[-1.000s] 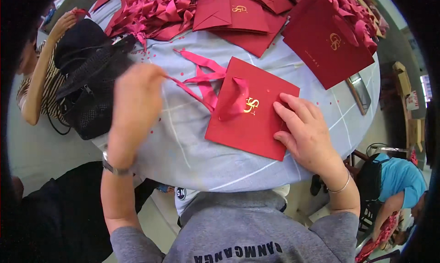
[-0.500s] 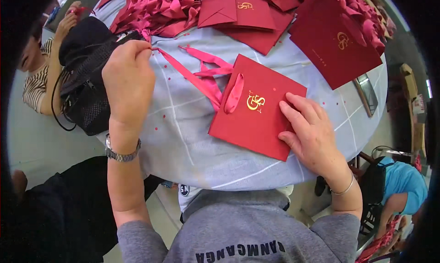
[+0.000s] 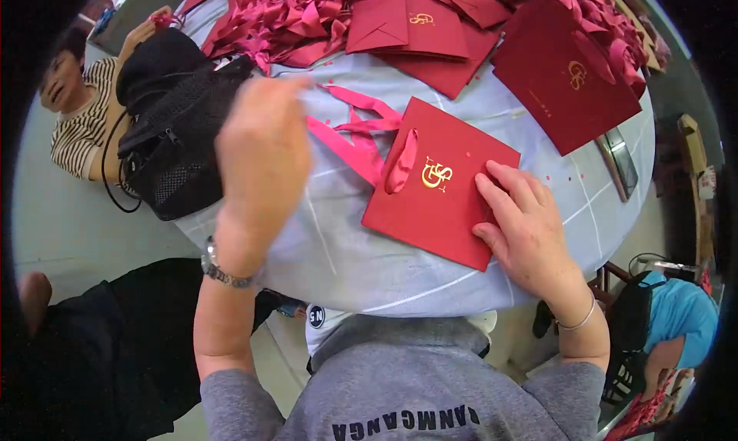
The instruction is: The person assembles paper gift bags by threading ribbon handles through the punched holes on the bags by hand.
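Observation:
A small red paper gift bag (image 3: pixel 442 222) with a gold emblem lies tilted on the table. A pink ribbon handle (image 3: pixel 403 161) loops over its front, and more pink ribbon (image 3: pixel 350 149) trails from its upper left side. My right hand (image 3: pixel 525 222) rests flat on the bag's right edge, fingers stretched and thumb apart. My left hand (image 3: pixel 265 153) is raised beside the bag and smeared by motion. One ribbon runs up to the edge of that hand; whether its fingers hold it is not clear.
Behind the bag are a heap of pink ribbons (image 3: pixel 280 26) and several red bags (image 3: pixel 438 38). A larger red bag (image 3: pixel 561 80) partly covers a phone (image 3: pixel 617 164) at the right. A black mesh bag (image 3: pixel 181 126) stands left, near a person in stripes (image 3: pixel 81 130).
My left hand, pinching a ribbon's end before, has moved right and slightly down and is now blurred. My right hand stays on the bag. The view has shifted slightly.

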Tool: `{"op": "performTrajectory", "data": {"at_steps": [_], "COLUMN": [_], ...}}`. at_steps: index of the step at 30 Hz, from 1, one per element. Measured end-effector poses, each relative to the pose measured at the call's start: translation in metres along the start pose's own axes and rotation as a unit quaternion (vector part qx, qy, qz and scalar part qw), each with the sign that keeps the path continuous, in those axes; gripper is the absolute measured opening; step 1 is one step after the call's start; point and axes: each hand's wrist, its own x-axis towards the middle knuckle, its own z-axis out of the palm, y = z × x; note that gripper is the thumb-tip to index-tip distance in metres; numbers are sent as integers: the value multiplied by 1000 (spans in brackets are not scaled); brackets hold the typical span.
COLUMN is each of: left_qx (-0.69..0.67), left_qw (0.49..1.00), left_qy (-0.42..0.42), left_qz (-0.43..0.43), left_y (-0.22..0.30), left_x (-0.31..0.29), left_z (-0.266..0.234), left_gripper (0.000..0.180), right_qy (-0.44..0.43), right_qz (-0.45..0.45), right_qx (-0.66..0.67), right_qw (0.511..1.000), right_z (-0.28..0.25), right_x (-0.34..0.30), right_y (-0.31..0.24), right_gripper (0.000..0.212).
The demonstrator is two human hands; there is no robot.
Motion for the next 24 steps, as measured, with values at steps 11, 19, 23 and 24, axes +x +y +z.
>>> {"op": "performTrajectory", "data": {"at_steps": [11,19,23,24], "left_qx": [19,0,0,-8], "left_qw": [985,985,999,998], "left_qy": [-165,-157,-33,20], "left_qz": [-49,-68,13,57], "left_y": [0,-1,23,33], "left_x": [8,6,2,-2], "left_z": [44,41,22,17], "left_gripper": [8,8,7,8], "right_qy": [-6,1,0,1], "right_qz": [-1,2,6,7], "right_qx": [-10,-20,-18,-19], "right_qw": [1000,1000,1000,1000], "right_z": [1,1,2,1], "right_x": [-2,-2,-1,-2], "right_y": [0,-3,-4,-4], "right_gripper": [57,57,56,56]}}
